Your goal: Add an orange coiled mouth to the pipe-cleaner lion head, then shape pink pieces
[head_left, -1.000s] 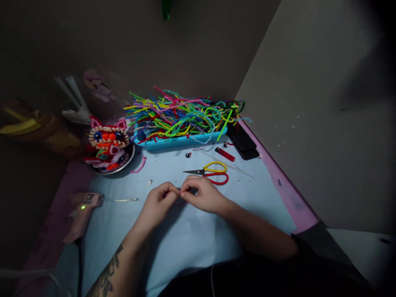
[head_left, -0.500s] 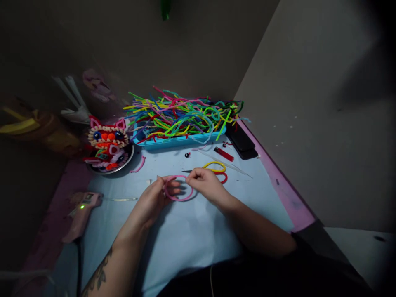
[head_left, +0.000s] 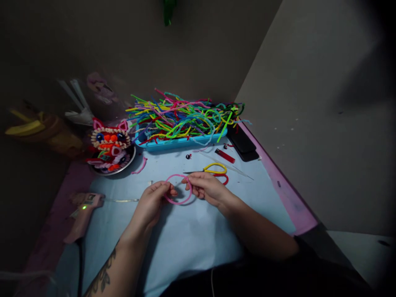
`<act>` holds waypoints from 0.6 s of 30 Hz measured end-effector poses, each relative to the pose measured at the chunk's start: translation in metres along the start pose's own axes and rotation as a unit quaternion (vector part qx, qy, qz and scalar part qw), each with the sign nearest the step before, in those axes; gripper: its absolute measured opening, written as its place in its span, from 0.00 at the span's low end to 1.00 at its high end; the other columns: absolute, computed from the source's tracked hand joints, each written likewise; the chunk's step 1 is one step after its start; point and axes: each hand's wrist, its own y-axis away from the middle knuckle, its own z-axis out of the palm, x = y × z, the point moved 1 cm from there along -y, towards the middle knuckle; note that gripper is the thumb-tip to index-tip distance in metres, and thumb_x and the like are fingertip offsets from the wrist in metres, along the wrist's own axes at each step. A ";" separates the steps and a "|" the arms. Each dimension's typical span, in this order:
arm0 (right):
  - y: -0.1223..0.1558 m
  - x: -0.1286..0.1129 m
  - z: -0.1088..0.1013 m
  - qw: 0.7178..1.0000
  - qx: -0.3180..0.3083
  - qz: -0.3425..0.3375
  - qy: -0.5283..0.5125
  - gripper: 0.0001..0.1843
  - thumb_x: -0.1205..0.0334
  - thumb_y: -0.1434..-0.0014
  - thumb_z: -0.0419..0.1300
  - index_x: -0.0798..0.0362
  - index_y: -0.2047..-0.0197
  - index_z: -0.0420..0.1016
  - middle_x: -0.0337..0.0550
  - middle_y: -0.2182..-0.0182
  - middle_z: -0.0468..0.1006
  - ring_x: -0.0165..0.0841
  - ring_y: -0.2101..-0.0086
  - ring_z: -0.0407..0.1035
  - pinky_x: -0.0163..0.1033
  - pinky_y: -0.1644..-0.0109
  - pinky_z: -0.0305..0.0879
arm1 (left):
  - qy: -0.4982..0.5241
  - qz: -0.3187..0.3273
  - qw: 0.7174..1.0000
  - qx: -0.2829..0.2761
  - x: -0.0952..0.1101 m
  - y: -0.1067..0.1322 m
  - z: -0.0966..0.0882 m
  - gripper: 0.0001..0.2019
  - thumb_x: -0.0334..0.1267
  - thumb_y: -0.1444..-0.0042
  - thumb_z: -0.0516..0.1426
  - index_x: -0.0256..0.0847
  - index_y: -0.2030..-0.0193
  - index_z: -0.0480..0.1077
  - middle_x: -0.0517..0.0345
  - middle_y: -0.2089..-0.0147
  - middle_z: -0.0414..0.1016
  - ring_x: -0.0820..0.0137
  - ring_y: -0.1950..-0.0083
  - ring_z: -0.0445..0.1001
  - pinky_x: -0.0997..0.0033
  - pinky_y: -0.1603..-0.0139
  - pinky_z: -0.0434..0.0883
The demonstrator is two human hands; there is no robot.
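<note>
Both hands pinch pink pipe-cleaner loop nr scissors.

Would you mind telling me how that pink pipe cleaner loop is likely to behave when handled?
The pink loop probably bends easily yet stays shaped: it forms a ring between the left hand and right hand. It looks thin, so it is likely very light.

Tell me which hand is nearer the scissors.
Right. The right hand sits just in front of the scissors, overlapping their red handle; the left hand is farther left, across the pink loop.
</note>
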 end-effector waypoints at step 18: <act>0.004 0.004 0.006 0.991 -0.026 -0.007 0.130 0.08 0.59 0.53 0.61 0.54 0.76 0.70 0.29 0.89 0.63 0.22 0.86 0.52 0.29 0.81 0.43 | -0.294 0.226 0.929 0.020 0.002 0.008 0.006 0.08 0.43 0.49 0.63 0.42 0.66 0.76 0.56 0.67 0.77 0.66 0.65 0.72 0.67 0.63 0.66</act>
